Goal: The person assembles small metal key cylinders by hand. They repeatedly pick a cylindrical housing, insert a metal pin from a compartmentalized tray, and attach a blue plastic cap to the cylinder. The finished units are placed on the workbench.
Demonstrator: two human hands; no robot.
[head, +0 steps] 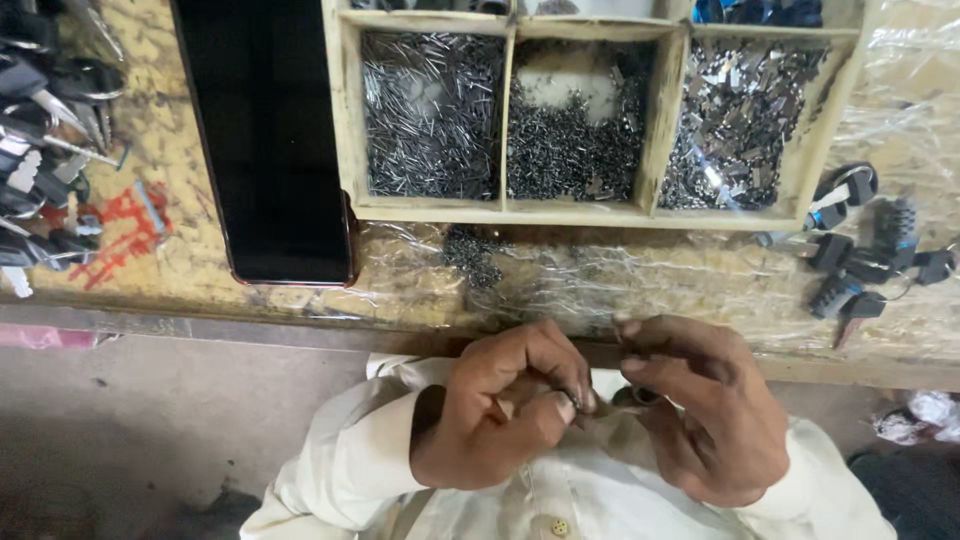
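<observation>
Left hand (505,410) and right hand (690,405) pinch small metal part (632,396) together near chest; keep grip steady, low over surface (640,275), tray (585,208) within reach.

Workbench (200,270) — wooden tray (510,208), phone (270,140), keys (850,270)

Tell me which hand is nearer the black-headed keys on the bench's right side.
Right. The right hand sits below and left of the black-headed keys; the left hand is farther left, beyond it.
</observation>
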